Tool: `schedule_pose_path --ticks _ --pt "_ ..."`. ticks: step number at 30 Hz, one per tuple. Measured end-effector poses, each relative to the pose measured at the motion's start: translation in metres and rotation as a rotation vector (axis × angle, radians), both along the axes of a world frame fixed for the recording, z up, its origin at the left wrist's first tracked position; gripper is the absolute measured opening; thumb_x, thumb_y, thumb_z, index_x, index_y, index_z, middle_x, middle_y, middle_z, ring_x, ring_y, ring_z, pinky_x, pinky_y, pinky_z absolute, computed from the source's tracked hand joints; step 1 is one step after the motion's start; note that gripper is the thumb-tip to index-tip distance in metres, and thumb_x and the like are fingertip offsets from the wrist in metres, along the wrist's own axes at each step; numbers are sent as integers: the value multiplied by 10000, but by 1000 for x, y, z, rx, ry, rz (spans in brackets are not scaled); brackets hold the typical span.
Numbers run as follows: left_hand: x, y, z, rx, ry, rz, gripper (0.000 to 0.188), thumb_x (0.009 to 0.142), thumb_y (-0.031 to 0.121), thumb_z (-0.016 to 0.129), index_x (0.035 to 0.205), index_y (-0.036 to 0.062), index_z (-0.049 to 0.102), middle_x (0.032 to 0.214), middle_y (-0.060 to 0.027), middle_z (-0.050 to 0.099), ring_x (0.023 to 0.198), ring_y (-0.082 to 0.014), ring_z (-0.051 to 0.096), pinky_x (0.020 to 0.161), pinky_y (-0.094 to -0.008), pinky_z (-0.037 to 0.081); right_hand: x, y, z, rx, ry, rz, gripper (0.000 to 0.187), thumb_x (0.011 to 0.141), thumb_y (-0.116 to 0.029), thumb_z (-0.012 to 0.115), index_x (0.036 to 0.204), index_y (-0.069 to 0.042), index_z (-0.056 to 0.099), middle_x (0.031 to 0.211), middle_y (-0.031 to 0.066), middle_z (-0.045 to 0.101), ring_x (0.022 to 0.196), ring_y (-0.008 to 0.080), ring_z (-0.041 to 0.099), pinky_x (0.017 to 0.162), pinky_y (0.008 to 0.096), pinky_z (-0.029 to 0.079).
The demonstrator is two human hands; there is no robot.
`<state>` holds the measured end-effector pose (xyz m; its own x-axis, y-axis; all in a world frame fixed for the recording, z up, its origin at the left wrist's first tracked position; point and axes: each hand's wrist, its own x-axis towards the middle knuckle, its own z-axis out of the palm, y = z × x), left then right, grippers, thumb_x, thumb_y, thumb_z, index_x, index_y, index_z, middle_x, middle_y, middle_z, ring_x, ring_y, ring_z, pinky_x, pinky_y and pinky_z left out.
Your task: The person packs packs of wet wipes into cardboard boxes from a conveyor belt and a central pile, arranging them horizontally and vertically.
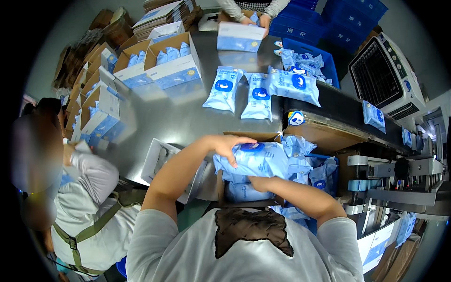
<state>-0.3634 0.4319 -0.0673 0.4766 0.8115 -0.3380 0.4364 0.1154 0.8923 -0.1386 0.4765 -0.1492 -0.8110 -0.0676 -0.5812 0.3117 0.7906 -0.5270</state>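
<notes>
My left hand (226,146) is closed on the end of a plump light-blue soft pack (263,159) with a dark-blue picture on it, fingers over its top. The pack is above an open carton (221,190). Beneath it, my right hand (259,184) reaches into the carton, against another blue pack (245,192); its fingers are mostly hidden. On the steel table beyond lie two similar packs, one at the left (223,89) and one in the middle (258,97). A third pack (295,85) rests across the edge of the black conveyor.
Filled open cartons (173,70) line the table's left side. An open white carton (155,162) stands left of my arm. More packs (300,152) are heaped at the right, beside a machine (394,176). Co-workers are at left (89,197) and across the table, one holding a carton (240,36).
</notes>
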Motion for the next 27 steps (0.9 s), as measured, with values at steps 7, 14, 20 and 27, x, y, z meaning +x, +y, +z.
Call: schedule_pose_path --ticks 7,14,20,27 --pt "-38 -29 -3 -292 -178 70 942 607 260 801 1393 108 303 1402 -122 344 1297 -233 315 1064 -340 240 22 9 33 169 65 57 681 775 -85 512 1403 -150 256 1208 255 484 1133 374 466 1003 443 302" --pt "16 -4 -30 203 843 235 284 778 212 634 997 32 622 970 -129 648 943 -294 604 772 -370 494 20 -6 48 325 209 43 474 784 -145 545 1250 -117 459 1106 242 544 989 362 560 823 452 453" --pt "25 -48 -17 748 758 675 146 805 208 588 886 95 634 830 -71 650 736 -254 638 625 -355 505 -18 18 78 452 304 -12 224 784 -180 563 974 -60 571 860 137 630 816 322 624 650 427 514" --pt "-55 -193 -76 454 729 1424 120 773 93 578 874 42 618 831 -132 635 774 -310 621 678 -382 483 -62 40 12 313 189 -126 322 737 -274 670 976 -106 533 989 176 528 1069 340 456 858 416 412"
